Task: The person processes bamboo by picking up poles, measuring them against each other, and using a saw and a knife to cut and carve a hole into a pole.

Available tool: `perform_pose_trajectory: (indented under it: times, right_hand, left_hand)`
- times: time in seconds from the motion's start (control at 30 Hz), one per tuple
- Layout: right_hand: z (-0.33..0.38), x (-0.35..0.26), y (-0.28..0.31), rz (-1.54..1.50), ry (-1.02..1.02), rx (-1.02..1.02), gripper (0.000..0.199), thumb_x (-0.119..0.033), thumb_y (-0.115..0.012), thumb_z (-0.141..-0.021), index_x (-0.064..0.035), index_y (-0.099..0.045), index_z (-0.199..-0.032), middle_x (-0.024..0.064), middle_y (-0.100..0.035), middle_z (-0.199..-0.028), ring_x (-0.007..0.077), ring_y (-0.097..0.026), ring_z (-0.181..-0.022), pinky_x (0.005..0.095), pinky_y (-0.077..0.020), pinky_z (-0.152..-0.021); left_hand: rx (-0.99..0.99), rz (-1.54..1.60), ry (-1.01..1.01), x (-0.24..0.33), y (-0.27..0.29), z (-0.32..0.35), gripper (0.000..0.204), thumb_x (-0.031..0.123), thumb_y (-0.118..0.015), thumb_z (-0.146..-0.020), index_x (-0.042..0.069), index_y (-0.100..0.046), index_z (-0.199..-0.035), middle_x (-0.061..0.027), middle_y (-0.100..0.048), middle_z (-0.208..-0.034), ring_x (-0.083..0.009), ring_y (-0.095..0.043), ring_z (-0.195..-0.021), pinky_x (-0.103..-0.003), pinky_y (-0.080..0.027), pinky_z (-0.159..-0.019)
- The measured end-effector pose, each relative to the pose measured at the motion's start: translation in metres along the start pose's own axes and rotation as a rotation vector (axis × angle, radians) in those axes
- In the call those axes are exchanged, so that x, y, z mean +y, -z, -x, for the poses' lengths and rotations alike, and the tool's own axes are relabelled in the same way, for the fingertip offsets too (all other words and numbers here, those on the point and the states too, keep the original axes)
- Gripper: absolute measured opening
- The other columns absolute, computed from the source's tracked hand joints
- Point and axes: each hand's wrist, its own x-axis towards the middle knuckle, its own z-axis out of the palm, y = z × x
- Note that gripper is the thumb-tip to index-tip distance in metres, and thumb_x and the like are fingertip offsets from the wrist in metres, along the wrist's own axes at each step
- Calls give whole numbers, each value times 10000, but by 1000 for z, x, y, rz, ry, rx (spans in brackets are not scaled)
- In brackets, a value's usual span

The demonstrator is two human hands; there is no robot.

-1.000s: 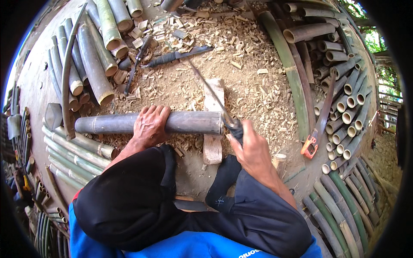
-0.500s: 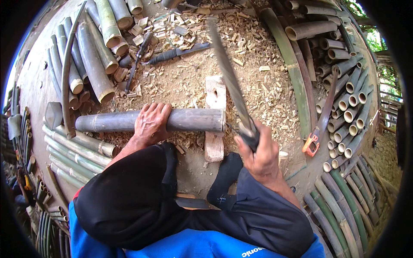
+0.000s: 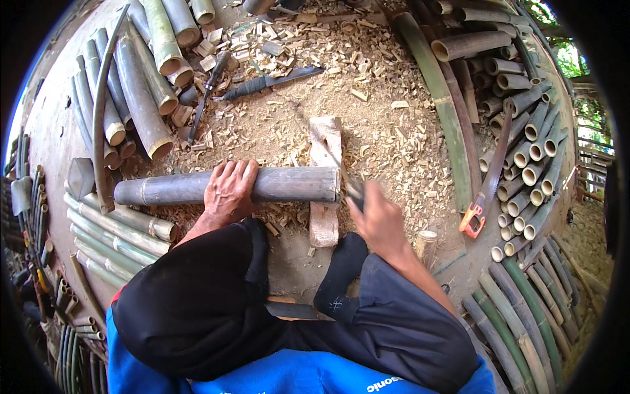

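A thick grey-brown bamboo tube lies crosswise before me, its right end over a pale, notched wooden block. My left hand is wrapped over the middle of the tube. Just beyond the tube's right end, my right hand grips the dark handle of a machete. The machete's blade is thin and smeared here, seen nearly edge-on, slanting away past the cut end. Whether it touches the bamboo I cannot tell. My socked feet flank the block's near end.
Wood chips cover the ground ahead. A knife with a wrapped handle and a narrow-bladed tool lie there. An orange-handled saw rests at right, beside stacked bamboo tubes. More bamboo lies at left.
My right hand has swung slightly left and the machete has come down from its raised position to the bamboo's right end. My left hand keeps its hold on the tube.
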Motion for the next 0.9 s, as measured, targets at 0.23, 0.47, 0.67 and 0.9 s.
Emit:
perform_pose_trajectory:
  times: [0.23, 0.47, 0.67, 0.9]
  right_hand:
    - [-11, -32, 32, -46, -150, -151, 341, -183, -669, -981, 11, -466, -1173, 158, -687, -767, 297, -700, -611, 428, -569, -554]
    - [-1, 25, -17, 115, -72, -70, 306, -218, -682, -979, -8, -524, -1136, 195, -675, -781, 321, -721, -650, 441, -556, -547]
    - [-11, -39, 36, -168, 27, 81, 305, -150, -715, -948, -10, -517, -1134, 199, -694, -809, 326, -726, -664, 431, -558, -550]
    - [-9, 9, 5, 77, -185, -224, 248, -119, -660, -976, 4, -464, -1067, 225, -697, -817, 336, -708, -625, 450, -575, -521]
  left_hand:
    - [132, -185, -39, -15, -27, 22, 710, 236, -815, -605, 39, -586, -1247, -134, -661, -1192, -305, -642, -1105, -459, -474, -995]
    - [170, -212, -35, -11, -25, 14, 581, 214, -759, -673, 64, -619, -1216, -129, -659, -1201, -292, -635, -1134, -440, -453, -1031]
    - [-435, 98, 40, -36, 41, -17, 927, 381, -943, -555, 120, -529, -1343, -168, -653, -1180, -347, -602, -1161, -472, -423, -1059]
    - [-533, 155, 19, -45, 37, -26, 649, 432, -885, -556, 76, -629, -1035, -154, -691, -961, -336, -666, -984, -442, -432, -979]
